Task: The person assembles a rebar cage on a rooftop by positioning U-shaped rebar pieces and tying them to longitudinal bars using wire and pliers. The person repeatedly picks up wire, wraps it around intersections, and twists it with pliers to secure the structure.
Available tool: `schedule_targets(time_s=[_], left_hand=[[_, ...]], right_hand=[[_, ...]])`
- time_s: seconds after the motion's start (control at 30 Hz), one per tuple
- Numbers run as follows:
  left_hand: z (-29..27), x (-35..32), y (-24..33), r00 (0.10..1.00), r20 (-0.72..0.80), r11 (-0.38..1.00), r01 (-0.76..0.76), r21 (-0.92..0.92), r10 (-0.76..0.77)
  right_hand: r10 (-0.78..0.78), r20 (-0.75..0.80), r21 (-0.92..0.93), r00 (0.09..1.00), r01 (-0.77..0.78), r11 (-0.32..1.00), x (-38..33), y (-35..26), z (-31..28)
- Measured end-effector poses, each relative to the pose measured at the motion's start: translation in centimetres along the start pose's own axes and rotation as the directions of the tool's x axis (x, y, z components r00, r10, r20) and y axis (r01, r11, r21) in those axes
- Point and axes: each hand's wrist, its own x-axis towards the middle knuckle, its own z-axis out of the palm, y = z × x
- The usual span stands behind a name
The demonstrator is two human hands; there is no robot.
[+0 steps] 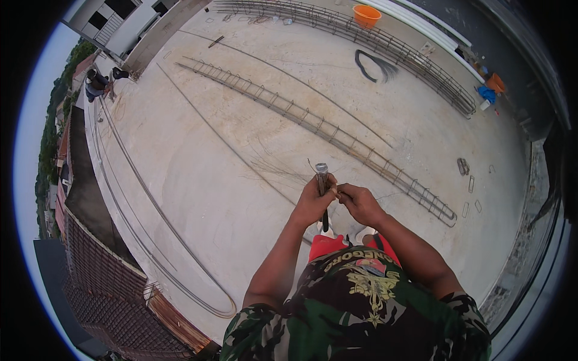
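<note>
The left hand (312,201) is wrapped around a dark rod-like tool (323,189) held upright at chest height; the right hand (359,201), at its 3 o'clock, pinches thin wire (313,165) against it. The wire end could slip and jab a finger.

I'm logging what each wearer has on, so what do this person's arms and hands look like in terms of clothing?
Both hands are bare: no gloves on the left hand or the right hand, and no watch or band shows at the wrists. The forearms are uncovered to above the elbows. Short sleeves of a green, black and white camouflage shirt cover the upper arms.
</note>
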Motion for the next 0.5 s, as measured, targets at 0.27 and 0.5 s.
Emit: schedule_targets(time_s=[0.27,0.5], left_hand=[[5.6,0.6,-3.9,0.958,0.158,0.938,0.187,0.293,-0.24],[13.6,-1.1,-7.4,0.952,-0.001,0.847,0.272,0.457,-0.305]], right_hand=[[0.163,-0.324,-0.108,0.932,-0.207,0.972,-7.2,6.2,-3.7],[0.25,-0.018,-0.102,0.968,-0.25,0.963,-20.7,13.5,-8.5]])
